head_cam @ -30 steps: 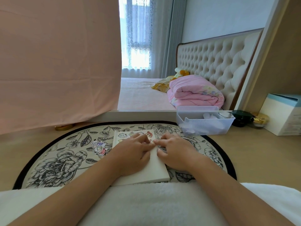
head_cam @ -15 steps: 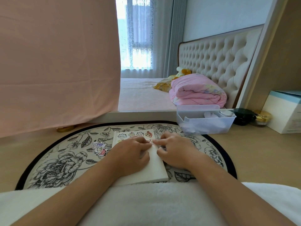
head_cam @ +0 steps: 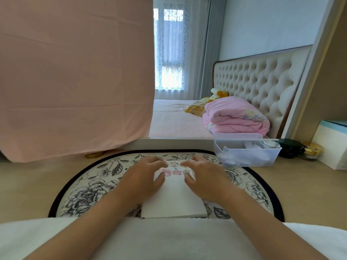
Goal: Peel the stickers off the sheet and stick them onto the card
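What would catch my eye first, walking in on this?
The left hand and right hand rest on a white card with cartoon stickers between them, on a floral mat. A big pink cloth hangs at upper left, and a folded pink quilt lies on the bed behind.

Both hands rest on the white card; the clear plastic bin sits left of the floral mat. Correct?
No. The head view shows the clear plastic bin right of the floral mat, not left. Left hand and right hand do rest on the white card.
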Tool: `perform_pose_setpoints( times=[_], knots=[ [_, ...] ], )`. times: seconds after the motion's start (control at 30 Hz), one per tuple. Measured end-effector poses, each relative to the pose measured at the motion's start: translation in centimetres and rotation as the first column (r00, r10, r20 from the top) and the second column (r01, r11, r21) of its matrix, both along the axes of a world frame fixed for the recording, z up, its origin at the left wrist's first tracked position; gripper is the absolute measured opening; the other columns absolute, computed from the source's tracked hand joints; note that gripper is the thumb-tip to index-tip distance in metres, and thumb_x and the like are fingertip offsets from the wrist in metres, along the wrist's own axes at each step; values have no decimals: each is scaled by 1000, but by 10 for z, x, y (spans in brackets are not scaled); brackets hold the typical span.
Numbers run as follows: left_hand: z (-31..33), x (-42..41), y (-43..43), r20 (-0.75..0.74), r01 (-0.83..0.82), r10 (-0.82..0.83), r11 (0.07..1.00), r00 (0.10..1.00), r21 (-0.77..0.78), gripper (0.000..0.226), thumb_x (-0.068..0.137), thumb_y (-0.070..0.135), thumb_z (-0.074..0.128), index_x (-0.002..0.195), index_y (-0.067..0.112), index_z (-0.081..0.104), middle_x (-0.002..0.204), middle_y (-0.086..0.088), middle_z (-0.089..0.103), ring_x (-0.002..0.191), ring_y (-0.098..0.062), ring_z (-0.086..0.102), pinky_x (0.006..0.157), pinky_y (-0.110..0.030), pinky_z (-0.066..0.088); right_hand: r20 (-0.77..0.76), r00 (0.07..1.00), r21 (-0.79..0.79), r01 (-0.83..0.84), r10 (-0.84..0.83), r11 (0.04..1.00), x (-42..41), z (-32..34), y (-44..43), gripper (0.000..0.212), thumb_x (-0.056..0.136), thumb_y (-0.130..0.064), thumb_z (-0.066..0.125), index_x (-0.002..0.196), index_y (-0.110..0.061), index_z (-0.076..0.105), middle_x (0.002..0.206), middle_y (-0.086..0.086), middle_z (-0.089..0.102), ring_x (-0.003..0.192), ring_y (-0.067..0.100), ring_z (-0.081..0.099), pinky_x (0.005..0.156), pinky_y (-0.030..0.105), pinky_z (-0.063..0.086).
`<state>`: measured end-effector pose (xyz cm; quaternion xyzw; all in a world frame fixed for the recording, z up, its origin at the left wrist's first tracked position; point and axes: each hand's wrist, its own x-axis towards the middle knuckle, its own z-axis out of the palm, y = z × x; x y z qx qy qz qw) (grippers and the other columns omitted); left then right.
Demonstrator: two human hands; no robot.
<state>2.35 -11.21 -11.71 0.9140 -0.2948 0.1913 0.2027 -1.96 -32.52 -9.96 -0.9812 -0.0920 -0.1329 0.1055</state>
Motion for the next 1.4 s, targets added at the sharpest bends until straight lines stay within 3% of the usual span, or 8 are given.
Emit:
perform_pose_setpoints(
  times=[0.3, 0.53, 0.67, 0.93, 1.1, 1.17, 1.27, 1.4],
  knots=[
    [-16, 17, 99, -80, -218, 222, 975, 972, 53, 33, 96, 31, 54, 128, 30, 63, 123, 15, 58, 116, -6, 50, 91, -21, 43, -58, 983, 45, -170, 173, 984, 23, 10, 86, 33, 101, -37, 46, 130, -35, 63, 125, -15, 58, 112, 13, 58, 88, 31, 47],
    [-25, 21, 109, -123, -177, 188, 979, 974, 96, 44, 98, 34, 48, 143, 31, 49, 134, 9, 52, 124, -11, 43, 104, -29, 38, -124, 975, -86, -198, 187, 976, 51, 5, 127, 40, 101, -45, 50, 136, -31, 61, 137, -8, 55, 121, 19, 56, 94, 35, 46],
    [-26, 24, 107, -123, -144, 157, 984, 980, 107, 45, 99, 38, 47, 143, 37, 48, 132, 13, 51, 124, -10, 40, 105, -33, 35, -161, 974, -137, -183, 161, 973, 55, 1, 134, 43, 96, -56, 53, 131, -34, 63, 127, -8, 56, 112, 17, 58, 88, 35, 48],
    [-24, 25, 103, -133, -141, 136, 990, 982, -22, 33, 95, 35, 57, 128, 35, 62, 121, 13, 55, 119, -8, 44, 102, -32, 41, -210, 973, 248, -36, 90, 968, 57, -5, 132, 27, 82, -48, 77, 106, -38, 72, 97, -18, 68, 90, 2, 61, 83, 28, 50],
    [-22, 24, 103, -165, -146, 141, 989, 976, -14, 30, 95, 41, 58, 124, 33, 65, 114, 13, 57, 112, -8, 45, 98, -31, 42, -235, 965, 477, 15, 112, 879, 62, -10, 128, 6, 83, -33, 79, 82, -37, 74, 79, -13, 74, 81, 5, 70, 90, 38, 57],
    [-20, 23, 102, -202, -148, 124, 983, 972, -112, 21, 93, 41, 60, 112, 36, 68, 106, 17, 60, 105, -6, 49, 94, -32, 44, -232, 964, 544, 18, 130, 839, 62, -10, 128, 7, 84, -29, 78, 80, -35, 75, 76, -12, 76, 79, 7, 72, 91, 39, 57],
    [-14, 22, 99, -258, -176, 81, 913, 963, -368, 9, 89, 31, 69, 86, 40, 66, 87, 18, 65, 85, 0, 57, 75, -22, 44, -241, 954, 633, 13, 181, 774, 59, -7, 128, 2, 88, -25, 76, 88, -27, 76, 75, -10, 77, 84, 5, 73, 94, 31, 53],
    [-12, 22, 100, -355, -209, 23, 843, 934, -496, 10, 88, 25, 72, 86, 35, 70, 78, 10, 69, 69, 1, 58, 68, -20, 46, -226, 954, 626, -11, 195, 780, 56, -4, 128, 5, 87, -28, 76, 90, -25, 79, 80, -11, 77, 85, 2, 70, 86, 23, 52]
  ],
)
